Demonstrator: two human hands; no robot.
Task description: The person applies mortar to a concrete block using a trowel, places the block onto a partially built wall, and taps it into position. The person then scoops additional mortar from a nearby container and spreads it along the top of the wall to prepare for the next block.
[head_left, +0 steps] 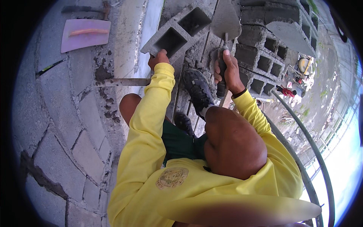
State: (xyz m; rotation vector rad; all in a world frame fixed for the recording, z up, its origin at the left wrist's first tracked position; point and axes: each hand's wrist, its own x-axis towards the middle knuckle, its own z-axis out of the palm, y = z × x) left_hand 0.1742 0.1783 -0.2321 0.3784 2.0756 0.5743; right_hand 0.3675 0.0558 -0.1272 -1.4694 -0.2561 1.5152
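Observation:
My left hand [159, 59] is closed on the near end of a grey hollow concrete block [182, 30], its fingers partly hidden at the block's edge. The block lies at a slant with its two open cells showing. In my right hand [231, 72] is a trowel [225, 20], held by its dark handle with the thumb along it. The trowel's mortar-smeared blade points away from me, just right of the block. My shoe [197, 89] rests on the planks between the two hands.
Several hollow blocks are stacked [246, 56] at the right, beside a metal railing [312, 138]. A block wall [62, 89] fills the left, with a pink float [84, 36] against it. A metal bar [123, 82] juts near my left forearm. Far below stands a person in red [288, 92].

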